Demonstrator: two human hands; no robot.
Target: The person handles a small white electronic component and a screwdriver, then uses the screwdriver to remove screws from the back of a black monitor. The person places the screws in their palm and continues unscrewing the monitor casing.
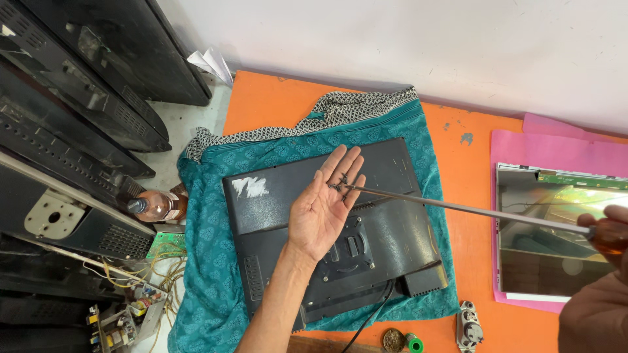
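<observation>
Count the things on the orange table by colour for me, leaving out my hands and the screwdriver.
Black: 1, the monitor lying back-side up
Teal: 1, the patterned cloth under it
Pink: 1, the sheet
Silver: 1, the bare display panel
Grey: 1, the small metal part
Green: 1, the small roll
Total: 6

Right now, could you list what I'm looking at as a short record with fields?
Left hand: left hand open, palm up, small dark screws on it
Right hand: right hand grips long screwdriver, tip at the screws
Beneath: black monitor back on teal cloth
Surface: orange table
Right side: bare display panel on pink sheet
</observation>
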